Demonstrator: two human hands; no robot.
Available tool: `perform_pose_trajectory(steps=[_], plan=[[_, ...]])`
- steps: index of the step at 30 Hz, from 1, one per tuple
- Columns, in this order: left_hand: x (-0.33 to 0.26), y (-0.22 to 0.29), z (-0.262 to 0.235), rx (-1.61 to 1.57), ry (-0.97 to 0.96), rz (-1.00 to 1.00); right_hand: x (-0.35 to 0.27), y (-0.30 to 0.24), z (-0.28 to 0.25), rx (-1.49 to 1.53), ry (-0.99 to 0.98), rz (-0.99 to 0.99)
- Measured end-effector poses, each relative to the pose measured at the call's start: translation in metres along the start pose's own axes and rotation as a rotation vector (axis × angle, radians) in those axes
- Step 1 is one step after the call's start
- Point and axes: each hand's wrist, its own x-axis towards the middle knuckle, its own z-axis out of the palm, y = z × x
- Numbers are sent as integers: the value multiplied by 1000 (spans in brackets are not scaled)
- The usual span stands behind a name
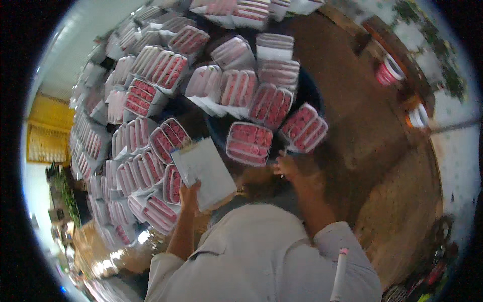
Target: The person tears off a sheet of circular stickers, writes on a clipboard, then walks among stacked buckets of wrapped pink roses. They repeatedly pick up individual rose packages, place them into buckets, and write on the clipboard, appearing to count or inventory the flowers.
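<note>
My left hand point(190, 196) is closed on the lower left edge of a clipboard point(204, 171) with white sheets, held tilted in front of my body. My right hand point(286, 167) is half curled, its fingers pinched together. Something thin and pale seems to show at the fingers, too small to name. Just beyond that hand stand white-wrapped bunches of pink roses, one bunch point(249, 143) to its left and another point(304, 128) to its right. I cannot tell whether the hand touches them. More wrapped rose bunches point(171, 138) stand close beyond the clipboard.
A dark blue round tub point(314, 93) holds several bunches. Many more wrapped bunches point(143, 98) fill the left side. Brown floor point(362, 146) stretches to the right. Along the right wall are a pink-and-white bucket point(390, 70) and a white container point(417, 116). A yellow panel point(48, 131) stands far left.
</note>
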Motion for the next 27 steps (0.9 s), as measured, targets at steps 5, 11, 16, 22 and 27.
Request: perform_pose_trajectory(steps=[5,11,16,22,27], plan=[[-19,-49,53,-163,121,-128,59,-32,14,399,-229,-85],[6,-65,99,-213,293,-253,115,-38,-80,460,106,-123],[23,-74,101,-314,322,-249,217,-12,-144,-65,616,6],[28,-51,96,-245,308,-251,238,34,-124,-97,290,314],[38,-20,90,-168,276,-326,218,24,-110,-327,281,11]])
